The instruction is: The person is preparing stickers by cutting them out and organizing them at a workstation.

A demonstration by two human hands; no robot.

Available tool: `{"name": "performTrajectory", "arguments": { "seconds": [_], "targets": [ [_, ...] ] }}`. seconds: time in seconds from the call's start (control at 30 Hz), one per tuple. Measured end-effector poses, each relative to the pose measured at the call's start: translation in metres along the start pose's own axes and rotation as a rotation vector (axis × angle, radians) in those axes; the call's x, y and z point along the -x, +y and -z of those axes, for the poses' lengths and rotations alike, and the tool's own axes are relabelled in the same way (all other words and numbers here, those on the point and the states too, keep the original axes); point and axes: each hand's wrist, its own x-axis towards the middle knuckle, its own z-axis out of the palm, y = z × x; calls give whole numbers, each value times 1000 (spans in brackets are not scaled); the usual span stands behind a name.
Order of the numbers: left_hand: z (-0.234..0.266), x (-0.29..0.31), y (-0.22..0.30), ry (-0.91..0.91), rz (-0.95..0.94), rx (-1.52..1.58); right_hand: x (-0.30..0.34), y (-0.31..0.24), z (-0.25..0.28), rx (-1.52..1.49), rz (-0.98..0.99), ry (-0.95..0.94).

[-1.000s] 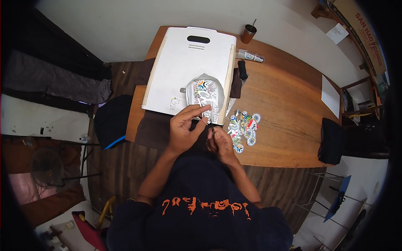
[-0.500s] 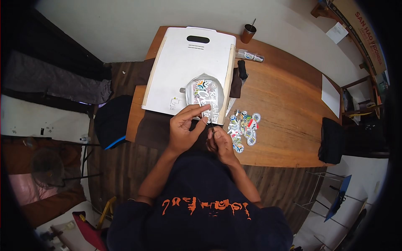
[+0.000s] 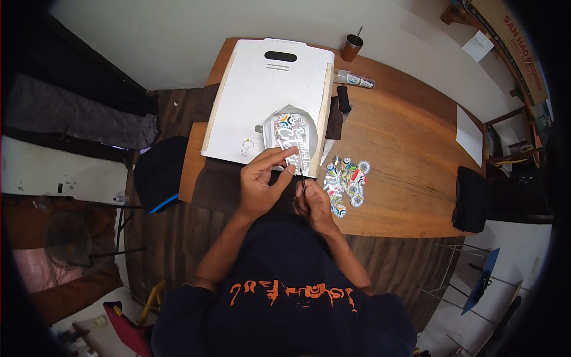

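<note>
At the white board (image 3: 262,89)'s near edge, the left hand (image 3: 260,184) is pinching a printed sheet (image 3: 288,128), the right hand (image 3: 315,207) gripping a dark tool (image 3: 303,178)

The fingers of the left hand (image 3: 260,187) covered the near part of the printed sheet (image 3: 288,126), while the right hand (image 3: 316,203) hid the grip of the slim dark tool (image 3: 303,179), whose exact kind could not be told. The sheet concealed part of the white board (image 3: 262,95) beneath it. To the right hand's right, paper cutouts (image 3: 345,175) overlapped, their fine print too small to tell. Below both hands, the picture's lower edge cut off the navy shirt (image 3: 285,262).
</note>
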Motion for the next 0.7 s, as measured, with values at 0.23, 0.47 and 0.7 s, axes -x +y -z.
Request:
{"name": "performTrajectory", "arguments": {
  "seconds": [0.23, 0.47, 0.7],
  "targets": [
    [0, 0, 1, -10, 3, -12, -1, 0, 1, 9, 17, -7],
    [1, 0, -1, -14, -9, -11, -1, 1, 1, 9, -9, 1],
    [1, 0, 0, -12, -2, -13, 0, 1, 2, 19, -2, -1]
  ]
}}
